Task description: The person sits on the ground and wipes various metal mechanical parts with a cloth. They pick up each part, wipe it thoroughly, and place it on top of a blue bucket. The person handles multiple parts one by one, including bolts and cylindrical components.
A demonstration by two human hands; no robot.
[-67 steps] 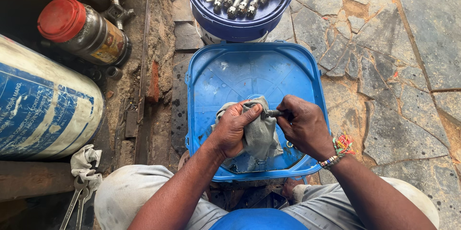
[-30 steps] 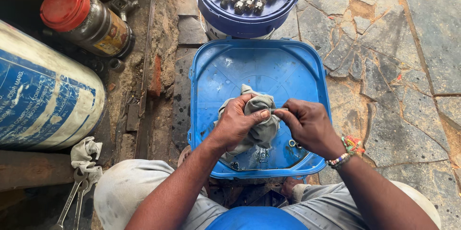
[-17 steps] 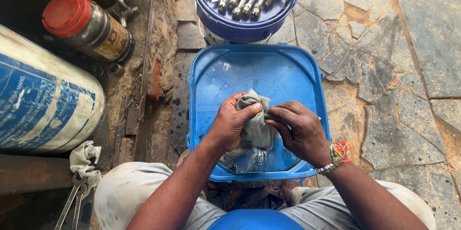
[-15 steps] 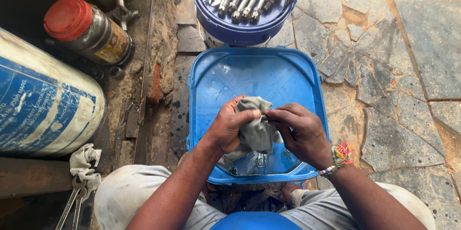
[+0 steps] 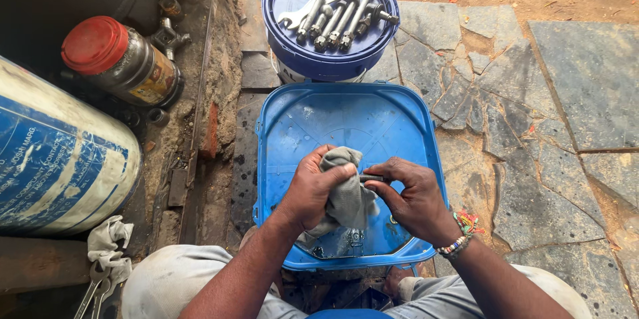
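Observation:
My left hand [image 5: 311, 188] grips a grey rag [image 5: 346, 194] bunched around one end of a dark metal bolt [image 5: 373, 178]. My right hand [image 5: 413, 196] pinches the bolt's exposed end between thumb and fingers. Both hands hover over a blue square lid [image 5: 346, 119] that lies flat in front of my knees. Most of the bolt is hidden inside the rag. A small metal part [image 5: 353, 239] lies on the lid below the hands.
A round blue lid [image 5: 293, 46] at the top holds several bolts [image 5: 339, 22] and spanners [image 5: 309, 9]. On the left are a large blue and white drum [image 5: 53, 159], a red-capped jar [image 5: 120, 62] and a cloth with pliers [image 5: 100, 266]. Stone paving [image 5: 546, 126] lies to the right.
The hands have kept working the rag around the bolt, turning it slightly and shifting a little nearer to me over the blue lid. Nothing else has moved.

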